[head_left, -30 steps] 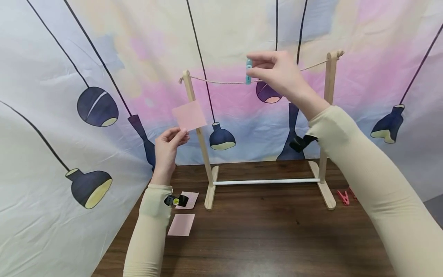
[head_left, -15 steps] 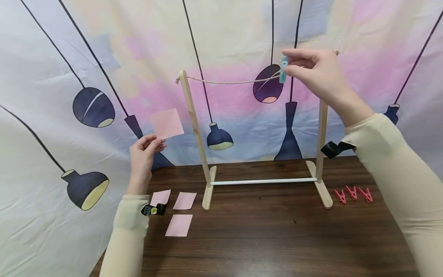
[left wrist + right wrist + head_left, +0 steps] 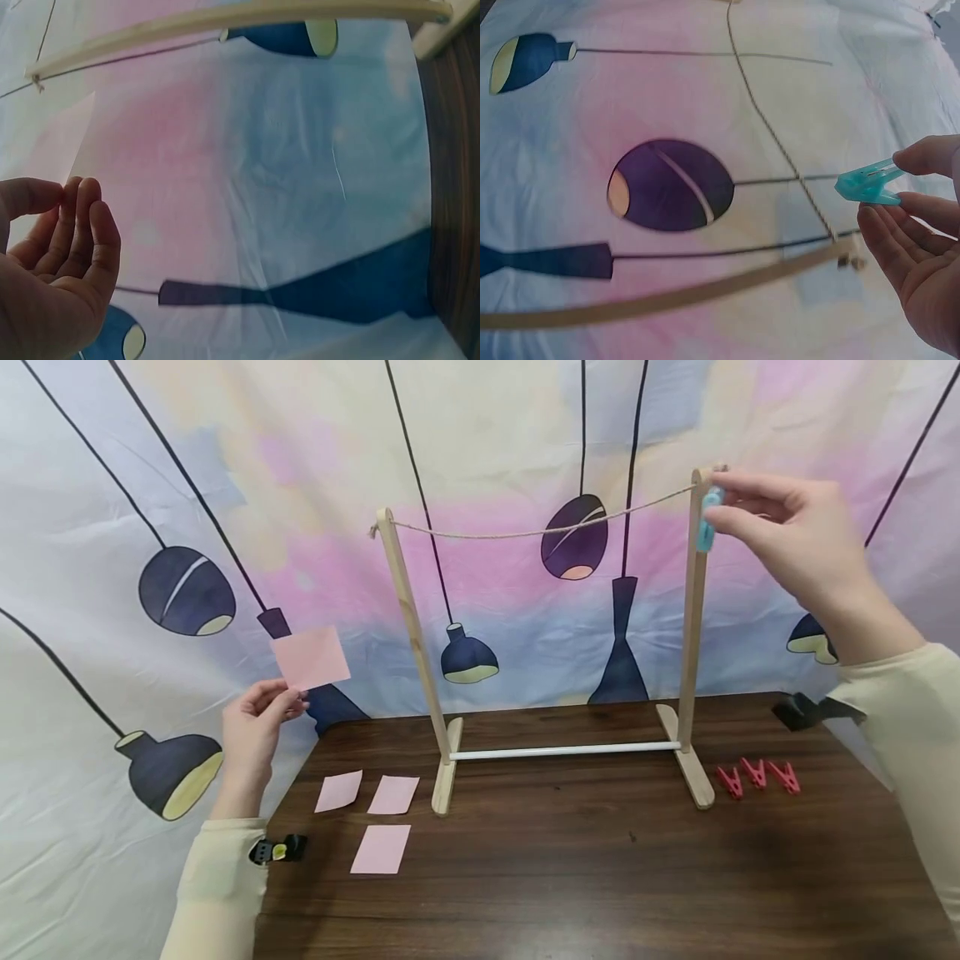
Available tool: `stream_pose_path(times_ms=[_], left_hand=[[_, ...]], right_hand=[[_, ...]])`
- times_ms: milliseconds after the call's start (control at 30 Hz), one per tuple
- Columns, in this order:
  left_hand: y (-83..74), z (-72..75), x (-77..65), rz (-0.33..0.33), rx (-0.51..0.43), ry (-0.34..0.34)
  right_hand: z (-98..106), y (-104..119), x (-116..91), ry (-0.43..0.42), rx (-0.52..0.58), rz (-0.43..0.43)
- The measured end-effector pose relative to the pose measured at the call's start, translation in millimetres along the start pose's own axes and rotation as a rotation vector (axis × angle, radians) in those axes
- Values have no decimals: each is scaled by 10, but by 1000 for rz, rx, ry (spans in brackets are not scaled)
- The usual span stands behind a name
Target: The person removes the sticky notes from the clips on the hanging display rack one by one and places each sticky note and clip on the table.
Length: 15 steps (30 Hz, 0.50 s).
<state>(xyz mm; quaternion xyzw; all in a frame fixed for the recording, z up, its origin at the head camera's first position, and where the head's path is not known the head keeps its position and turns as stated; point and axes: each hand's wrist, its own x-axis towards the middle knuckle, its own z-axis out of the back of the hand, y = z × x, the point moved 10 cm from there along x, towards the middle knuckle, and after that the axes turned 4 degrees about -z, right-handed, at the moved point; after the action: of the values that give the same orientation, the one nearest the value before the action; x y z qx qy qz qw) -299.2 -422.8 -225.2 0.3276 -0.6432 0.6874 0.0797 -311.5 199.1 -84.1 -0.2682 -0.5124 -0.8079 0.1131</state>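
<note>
My left hand (image 3: 255,727) pinches a square pink paper note (image 3: 311,657) by its lower corner, raised left of the wooden frame. In the left wrist view that note (image 3: 64,142) looks pale and thin between thumb and fingers. A teal clothespin (image 3: 708,520) is pinched between the thumb and fingers of my right hand (image 3: 810,539), in front of the right post's top. The right wrist view shows the clothespin (image 3: 870,184) apart from the twine (image 3: 772,139). Strung between the two posts, the twine (image 3: 495,536) sags slightly and carries nothing.
Three pink notes (image 3: 380,849) lie on the dark wood table (image 3: 570,877), left of the frame. Beyond the right foot (image 3: 686,760) lie three red clothespins (image 3: 753,774). A white rod (image 3: 562,751) joins the posts low down. A lamp-patterned cloth (image 3: 495,435) hangs behind.
Both hands have spread apart: the left moved left and down with the pink note, the right moved right with the teal clothespin. The left notes and red clothespins have come fully into view.
</note>
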Motion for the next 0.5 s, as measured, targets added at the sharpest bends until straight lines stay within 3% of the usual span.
stream_pose_path(times_ms=[300,500], left_hand=[[55,395,-167,44,129,39],[132,573,-256,56,207,63]], right_hand=[[340,-398,-267,-81,-127,-37],[528,-715,-488,-136,-245,-101]])
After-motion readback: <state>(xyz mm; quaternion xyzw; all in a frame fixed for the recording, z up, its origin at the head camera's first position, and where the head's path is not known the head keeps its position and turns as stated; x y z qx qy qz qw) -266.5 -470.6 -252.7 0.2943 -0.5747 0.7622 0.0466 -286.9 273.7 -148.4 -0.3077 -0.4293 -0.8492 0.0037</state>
